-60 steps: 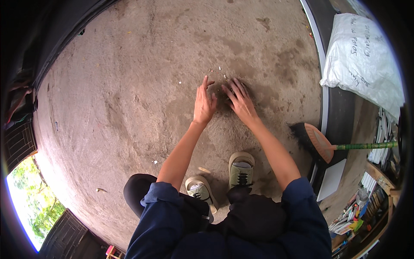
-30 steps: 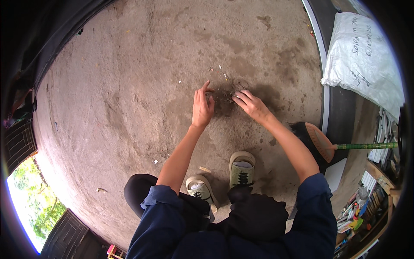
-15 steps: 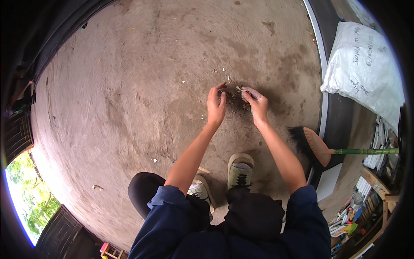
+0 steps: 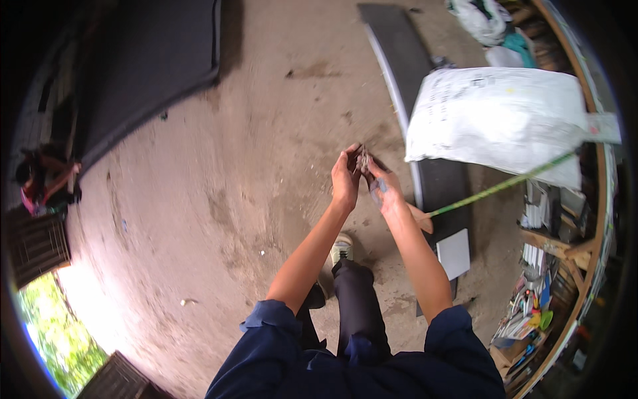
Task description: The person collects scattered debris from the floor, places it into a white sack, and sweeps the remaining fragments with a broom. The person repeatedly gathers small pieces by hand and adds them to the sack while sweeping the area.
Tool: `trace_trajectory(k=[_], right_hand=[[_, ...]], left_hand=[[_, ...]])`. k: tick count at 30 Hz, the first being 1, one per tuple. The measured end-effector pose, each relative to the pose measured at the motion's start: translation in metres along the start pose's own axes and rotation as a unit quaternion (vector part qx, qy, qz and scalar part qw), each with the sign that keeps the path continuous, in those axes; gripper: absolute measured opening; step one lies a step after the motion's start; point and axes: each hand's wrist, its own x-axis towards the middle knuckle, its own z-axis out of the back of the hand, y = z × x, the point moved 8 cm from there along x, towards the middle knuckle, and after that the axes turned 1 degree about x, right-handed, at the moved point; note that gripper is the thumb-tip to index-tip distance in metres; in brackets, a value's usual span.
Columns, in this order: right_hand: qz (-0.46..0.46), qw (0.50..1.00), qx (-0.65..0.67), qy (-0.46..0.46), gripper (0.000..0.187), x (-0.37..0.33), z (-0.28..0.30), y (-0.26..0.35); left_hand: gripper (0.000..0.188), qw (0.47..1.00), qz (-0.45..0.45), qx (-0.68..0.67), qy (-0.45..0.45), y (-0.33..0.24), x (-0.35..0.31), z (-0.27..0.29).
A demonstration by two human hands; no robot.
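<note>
My left hand [image 4: 345,178] and my right hand [image 4: 387,188] are cupped together in front of me, above the floor. Between them they hold a small clump of dirt and litter [image 4: 363,160]. Its separate bits are too small and blurred to name. The fingers of both hands curl around it, and the right thumb lies along its near side. Greyish smudges show on the right hand near the wrist.
A bare brown floor [image 4: 266,199] has scattered white scraps. On the right, a large white sack [image 4: 498,120] lies over a dark strip. A green broom handle [image 4: 505,183], a white panel [image 4: 454,254] and cluttered shelves [image 4: 528,292] are there. Another person [image 4: 46,179] is at the far left.
I have risen from a crouch over the debris on the floor and turned to the right. My hands have come together with the clump between them; the sack and broom now appear closer.
</note>
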Motion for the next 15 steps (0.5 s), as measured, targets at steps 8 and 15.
trace_trajectory(k=[8,15], right_hand=[[0.122,0.98,0.096,-0.127,0.02,-0.138,-0.027,0.242],[0.254,0.946,0.185,-0.077,0.022,-0.15,0.045,0.417]], left_hand=[[0.04,0.983,0.138,0.036,0.111,-0.009,-0.09,-0.273],[0.039,0.949,0.19,0.114,0.224,0.077,-0.091,-0.464]])
